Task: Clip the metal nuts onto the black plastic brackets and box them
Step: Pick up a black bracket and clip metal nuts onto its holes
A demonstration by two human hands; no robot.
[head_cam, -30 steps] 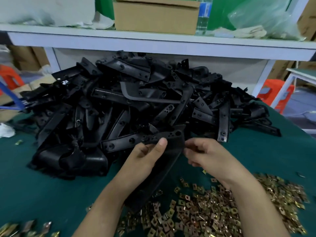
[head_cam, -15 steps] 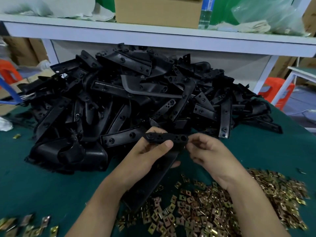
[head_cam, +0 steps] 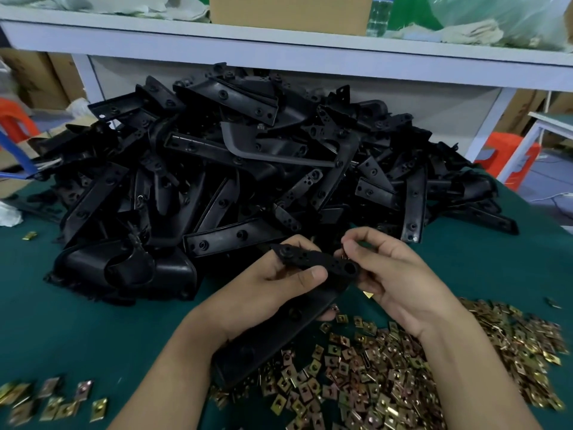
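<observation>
Item: one long black moulded plastic bracket, matte, with a flat perforated end tab and a raised round boss; it is being held above the green felt-covered desk, in front of the pile.

Change since a second ago: the bracket is being turned so that its holed tab faces up and to the right, and both hands are now lifting it higher towards the pile.

Left hand: gripping the bracket from beneath, thumb lying along the tab's near edge.

Right hand: fingers curled, thumb and forefinger pinching together at the tab's tip. A glint of brass-coloured metal is showing there, judged to be one clip nut being pressed on; the seating itself is hidden.

Meaning: the clipping step is under way and boxing is not yet begun.

Stock, unworked: a tangled pile of black plastic brackets, some strap-shaped, some curved, all drilled, lying behind the hands.

Stock, fasteners: a loose heap of square folded brass-coloured metal nuts, shiny and thin, lying under the right forearm; a few more nuts are lying apart at the near left.
</observation>
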